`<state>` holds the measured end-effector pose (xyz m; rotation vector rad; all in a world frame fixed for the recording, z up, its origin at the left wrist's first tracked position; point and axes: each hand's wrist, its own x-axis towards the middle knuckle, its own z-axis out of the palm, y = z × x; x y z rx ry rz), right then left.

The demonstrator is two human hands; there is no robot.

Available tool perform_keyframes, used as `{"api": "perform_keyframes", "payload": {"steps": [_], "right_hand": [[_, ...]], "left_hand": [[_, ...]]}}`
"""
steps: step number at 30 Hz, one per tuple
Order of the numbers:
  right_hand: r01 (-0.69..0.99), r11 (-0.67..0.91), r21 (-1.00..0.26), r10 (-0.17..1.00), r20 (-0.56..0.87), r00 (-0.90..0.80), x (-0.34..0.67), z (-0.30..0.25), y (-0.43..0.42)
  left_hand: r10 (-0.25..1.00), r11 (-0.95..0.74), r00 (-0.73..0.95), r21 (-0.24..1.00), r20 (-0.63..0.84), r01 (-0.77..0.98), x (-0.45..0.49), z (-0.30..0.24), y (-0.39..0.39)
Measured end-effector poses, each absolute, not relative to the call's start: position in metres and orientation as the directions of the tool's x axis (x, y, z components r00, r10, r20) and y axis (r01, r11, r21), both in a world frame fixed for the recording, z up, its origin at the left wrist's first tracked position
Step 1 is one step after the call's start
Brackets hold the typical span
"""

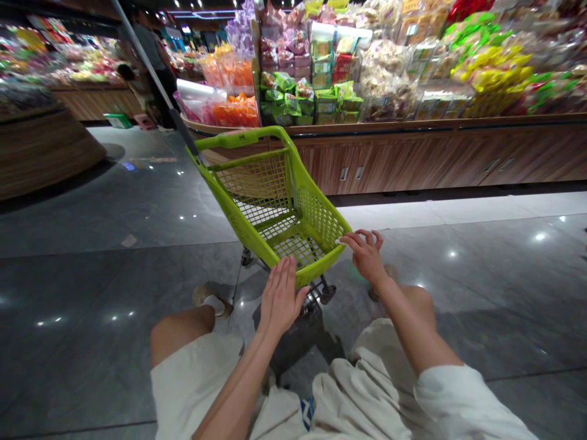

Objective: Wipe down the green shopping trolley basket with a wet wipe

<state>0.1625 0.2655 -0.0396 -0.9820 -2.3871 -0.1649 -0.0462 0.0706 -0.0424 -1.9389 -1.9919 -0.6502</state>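
Note:
A small lime-green shopping cart (316,183) stands on the floor in front of me, its meshed basket holding nothing. My left hand (280,296) lies at the basket's near rim, fingers stretched out together and thumb apart, with nothing visible in it. At the near right corner of the rim is my right hand (368,253). Its fingers are bent, and a tiny white bit shows at the fingertips, too small to name. A grey pole with a dark lower end (183,131) rises from the cart's far left handle corner.
A wood-panelled display counter (394,159) heaped with bagged sweets runs behind the cart. Another rounded wooden display (46,146) stands at the left. A person (158,61) is at the back left, near a green box (118,120). My knees flank the cart's near end.

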Motion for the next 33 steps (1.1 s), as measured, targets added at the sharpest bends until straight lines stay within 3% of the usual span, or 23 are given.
{"api": "perform_keyframes", "payload": {"steps": [15, 21, 29, 33], "right_hand": [[0.644, 0.761, -0.072, 0.539, 0.624, -0.566, 0.156, -0.052, 0.211], [0.676, 0.724, -0.137, 0.586, 0.641, -0.496, 0.164, -0.052, 0.213], [0.683, 0.673, -0.284, 0.646, 0.674, -0.357, 0.182, -0.055, 0.216], [0.739, 0.576, -0.348, 0.721, 0.643, -0.259, 0.187, -0.055, 0.204]], "left_hand": [[0.859, 0.029, -0.144, 0.234, 0.491, 0.972, -0.079, -0.032, 0.053], [0.882, -0.002, -0.127, 0.273, 0.453, 0.962, -0.074, -0.026, 0.068], [0.909, -0.046, -0.026, 0.162, 0.416, 0.986, -0.052, -0.024, 0.066], [0.914, -0.041, -0.009, 0.116, 0.405, 0.992, -0.034, -0.024, 0.067]]}}
